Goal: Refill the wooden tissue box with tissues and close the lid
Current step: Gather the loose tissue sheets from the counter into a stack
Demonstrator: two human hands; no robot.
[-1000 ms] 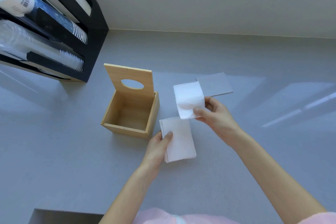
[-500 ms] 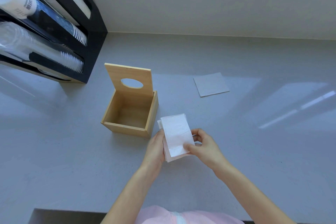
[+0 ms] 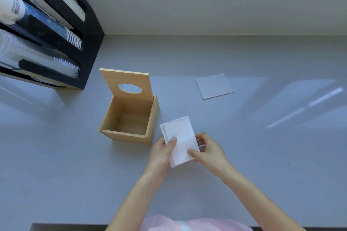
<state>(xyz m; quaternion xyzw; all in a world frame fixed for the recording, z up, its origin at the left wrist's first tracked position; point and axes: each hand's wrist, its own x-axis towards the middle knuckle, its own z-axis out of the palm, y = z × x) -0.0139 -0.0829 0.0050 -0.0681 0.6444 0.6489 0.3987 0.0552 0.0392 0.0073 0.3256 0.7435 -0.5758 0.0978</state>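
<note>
The wooden tissue box [image 3: 151, 118] stands left of centre on the grey counter, with nothing visible inside it. Its lid [image 3: 127, 84], with an oval hole, stands upright at the back edge. Just right of the box, a small stack of white folded tissues [image 3: 181, 141] is held between both hands. My left hand [image 3: 164, 151] grips the stack's left edge, thumb on top. My right hand [image 3: 208, 153] holds the lower right corner, thumb pressing the top sheet. A flat grey square tissue [image 3: 214, 86] lies alone further back on the right.
A black cup dispenser rack [image 3: 56, 30] with stacked cups fills the back left corner against the wall. The grey counter [image 3: 262, 155] stretches to the right and towards me. The counter's near edge runs along the bottom, above a pink garment.
A second ago my right hand held a single tissue up near the box. It has come down and laid that tissue on the stack, which both hands now hold together.
</note>
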